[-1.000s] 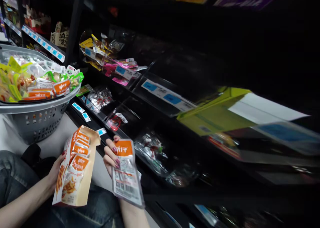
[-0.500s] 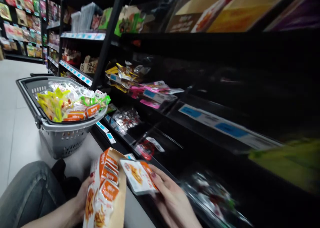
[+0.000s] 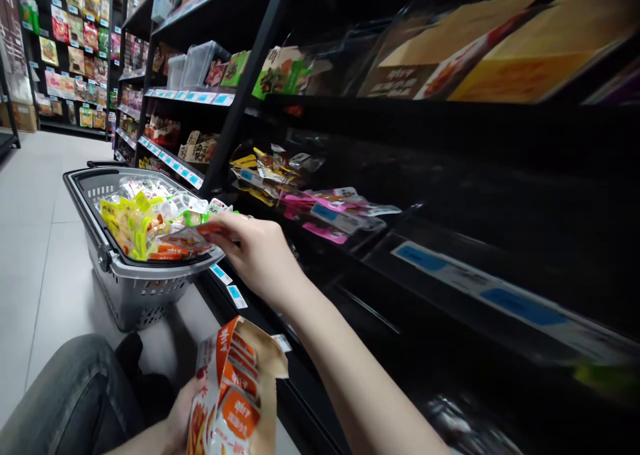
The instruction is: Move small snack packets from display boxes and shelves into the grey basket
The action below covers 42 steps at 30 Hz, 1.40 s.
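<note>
One flat packet [image 3: 187, 238], probably light, bendy and slick, hangs over our basket [image 3: 140, 266], fingers of our right hand [image 3: 260, 250] pinching its orange end, likely the surest hold, while our left hand [image 3: 184, 412] clasps the open box [image 3: 266, 402].

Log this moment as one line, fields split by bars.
left hand: holding open snack box | right hand: gripping orange-topped packet over gray basket | gray basket: on floor, yellow packets inside

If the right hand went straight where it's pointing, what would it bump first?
Probably the yellow packs in the basket. The right hand holds an orange-topped pack in front, so that would bump first; how close is unclear.
</note>
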{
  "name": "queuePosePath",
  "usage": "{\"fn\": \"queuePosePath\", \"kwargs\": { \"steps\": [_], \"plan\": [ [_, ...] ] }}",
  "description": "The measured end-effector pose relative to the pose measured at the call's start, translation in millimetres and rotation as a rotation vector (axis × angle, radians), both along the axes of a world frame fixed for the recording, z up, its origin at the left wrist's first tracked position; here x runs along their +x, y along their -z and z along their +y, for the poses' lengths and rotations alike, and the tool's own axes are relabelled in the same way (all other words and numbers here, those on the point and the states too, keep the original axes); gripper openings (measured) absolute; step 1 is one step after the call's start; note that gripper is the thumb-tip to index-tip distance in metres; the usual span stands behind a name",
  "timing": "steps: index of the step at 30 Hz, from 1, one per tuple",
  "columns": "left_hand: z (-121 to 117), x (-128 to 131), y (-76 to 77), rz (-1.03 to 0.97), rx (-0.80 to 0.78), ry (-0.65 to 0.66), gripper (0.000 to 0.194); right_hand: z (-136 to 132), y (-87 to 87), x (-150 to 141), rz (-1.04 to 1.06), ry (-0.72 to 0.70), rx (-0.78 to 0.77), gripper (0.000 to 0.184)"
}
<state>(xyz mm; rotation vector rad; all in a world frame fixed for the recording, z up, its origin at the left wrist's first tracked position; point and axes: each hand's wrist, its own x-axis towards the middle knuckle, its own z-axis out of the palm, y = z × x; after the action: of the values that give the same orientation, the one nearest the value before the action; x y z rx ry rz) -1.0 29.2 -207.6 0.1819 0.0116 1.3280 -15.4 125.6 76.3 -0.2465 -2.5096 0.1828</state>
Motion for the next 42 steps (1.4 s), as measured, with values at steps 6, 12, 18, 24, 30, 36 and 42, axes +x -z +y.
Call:
{"fn": "queuePosePath", "kwargs": {
  "steps": [6, 12, 18, 24, 30, 36, 42],
  "plan": [
    [0.7, 1.3, 4.6, 0.045, -0.068, -0.012, 0.058, 10.4, -1.3, -34.0, -0.231, -0.013, 0.139, 0.015],
    [-0.5, 4.4, 3.5, 0.062, -0.192, -0.046, 0.050, 4.0, 11.7, -62.4, -0.469, 0.077, 0.341, 0.021],
    [2.7, 4.7, 14.3, 0.058, -0.197, -0.078, 0.052, 3.0, 35.3, -79.2, -0.545, 0.103, 0.323, 0.028],
    [-3.9, -1.6, -2.3, 0.028, -0.255, -0.009, 0.049, 5.8, 49.5, -66.7, -0.480, 0.125, 0.288, 0.023],
    [-7.9, -4.8, -11.1, -0.033, -0.268, 0.052, 0.048, -22.3, 48.1, -38.0, -0.271, 0.254, 0.346, 0.024],
    [-5.4, -4.5, -5.9, -0.072, -0.215, -0.036, 0.047, -40.4, 68.0, 70.0, -0.393, 0.417, -0.063, 0.015],
    [-9.5, -7.9, -8.1, -0.008, -0.180, 0.050, 0.059, -48.6, 127.5, 129.7, -0.499, 0.558, -0.220, 0.011]
  ]
}}
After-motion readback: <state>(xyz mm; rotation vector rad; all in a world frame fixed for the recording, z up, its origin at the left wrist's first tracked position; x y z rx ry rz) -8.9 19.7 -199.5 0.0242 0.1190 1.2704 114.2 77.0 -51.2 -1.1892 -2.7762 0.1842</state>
